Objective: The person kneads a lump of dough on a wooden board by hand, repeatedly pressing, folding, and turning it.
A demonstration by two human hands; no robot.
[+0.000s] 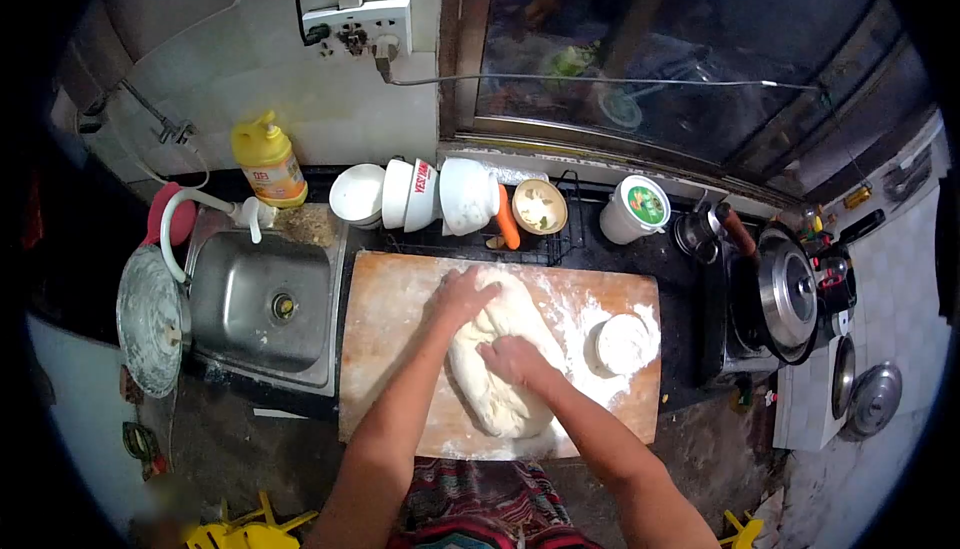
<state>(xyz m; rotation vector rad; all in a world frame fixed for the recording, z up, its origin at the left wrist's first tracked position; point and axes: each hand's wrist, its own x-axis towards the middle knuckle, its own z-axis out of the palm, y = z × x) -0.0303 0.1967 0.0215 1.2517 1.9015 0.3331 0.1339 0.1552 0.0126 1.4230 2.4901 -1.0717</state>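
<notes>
A long, pale mass of dough (505, 321) lies lengthwise on a wooden board (395, 349) dusted with flour. At its upper left edge, my left hand (467, 299) curls its fingers over the dough and grips it. My right hand (517, 360) presses into the middle of the dough, its fingers bent and partly sunk from sight. Loose flour spreads over the board's right side, around a small round container of flour (624, 343).
Left of the board is a steel sink (262, 289) with a faucet. Behind stand stacked white bowls (410, 194), a carrot (508, 219), a yellow bottle (269, 161) and a white tub (634, 211). A lidded pot (787, 289) sits on the stove at right.
</notes>
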